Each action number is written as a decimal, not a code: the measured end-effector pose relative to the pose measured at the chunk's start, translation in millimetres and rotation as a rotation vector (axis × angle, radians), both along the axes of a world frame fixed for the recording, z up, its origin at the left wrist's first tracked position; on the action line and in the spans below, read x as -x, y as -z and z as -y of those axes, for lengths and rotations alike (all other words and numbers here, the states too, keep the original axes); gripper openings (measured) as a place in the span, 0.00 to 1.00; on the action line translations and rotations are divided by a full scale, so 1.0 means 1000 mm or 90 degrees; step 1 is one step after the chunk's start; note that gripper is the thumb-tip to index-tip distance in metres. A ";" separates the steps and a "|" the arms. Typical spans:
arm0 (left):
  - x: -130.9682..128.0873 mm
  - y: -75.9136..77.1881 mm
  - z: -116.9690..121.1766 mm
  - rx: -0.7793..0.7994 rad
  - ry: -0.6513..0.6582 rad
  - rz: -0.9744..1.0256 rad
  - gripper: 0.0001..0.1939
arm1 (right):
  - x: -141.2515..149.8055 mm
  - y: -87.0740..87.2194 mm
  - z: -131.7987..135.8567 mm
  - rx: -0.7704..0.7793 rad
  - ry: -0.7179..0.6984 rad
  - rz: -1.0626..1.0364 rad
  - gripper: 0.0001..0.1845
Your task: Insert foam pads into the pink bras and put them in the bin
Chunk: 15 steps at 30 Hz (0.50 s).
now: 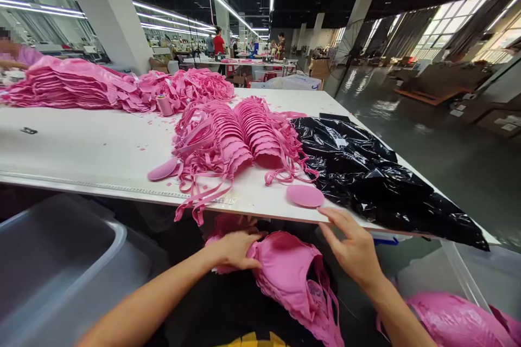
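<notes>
Holding a pink bra down in the lap, the left hand has its grip pressed together on the top edge of one cup, fingers curled over the fabric. The bra sits below the table edge, straps dangling off toward the lower right. The right hand is just beside it, fingers spread and loose, not pinching anything, fingertips reaching up at the front edge of the white table. Right above those fingertips lies a round pink pad, close but I can't tell if it's actually touched.

Off to the lower left there's a grey plastic bin, and at the lower right a clear bag with more pink stuff in it.

Moving up onto the table: a second pink pad lies to the left, and between the two pads sits a big nested stack of pink bras, cups lined up in two rows, straps spilling over the table edge. A crumpled black plastic bag lies touching the stack's right side.

Further back on the left, a long pile of folded pink fabric and a heap of pink straps, with little scraps scattered around.

Way in the back, a person in a red shirt stands among other work tables.
</notes>
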<state>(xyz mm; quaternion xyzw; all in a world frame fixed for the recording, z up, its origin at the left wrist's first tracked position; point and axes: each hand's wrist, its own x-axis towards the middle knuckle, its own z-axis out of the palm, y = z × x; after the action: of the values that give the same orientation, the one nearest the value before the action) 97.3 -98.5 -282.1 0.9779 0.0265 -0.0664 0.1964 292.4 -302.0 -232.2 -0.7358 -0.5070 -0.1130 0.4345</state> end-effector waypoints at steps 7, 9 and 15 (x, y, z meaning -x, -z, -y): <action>-0.001 0.006 0.042 -0.069 -0.036 -0.005 0.24 | -0.048 -0.006 -0.038 0.148 -0.108 0.126 0.25; 0.000 0.003 0.038 -0.035 -0.055 -0.015 0.23 | -0.053 -0.002 -0.044 0.171 -0.120 0.144 0.22; -0.005 -0.004 0.016 0.097 -0.087 0.002 0.28 | -0.058 -0.002 -0.051 0.160 -0.111 0.210 0.14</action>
<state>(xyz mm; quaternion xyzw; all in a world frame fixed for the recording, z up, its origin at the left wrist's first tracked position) 102.7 -114.6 -278.1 0.9561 0.0881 -0.0534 0.2744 350.0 -250.9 -230.2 -0.7092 -0.6429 -0.1300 0.2585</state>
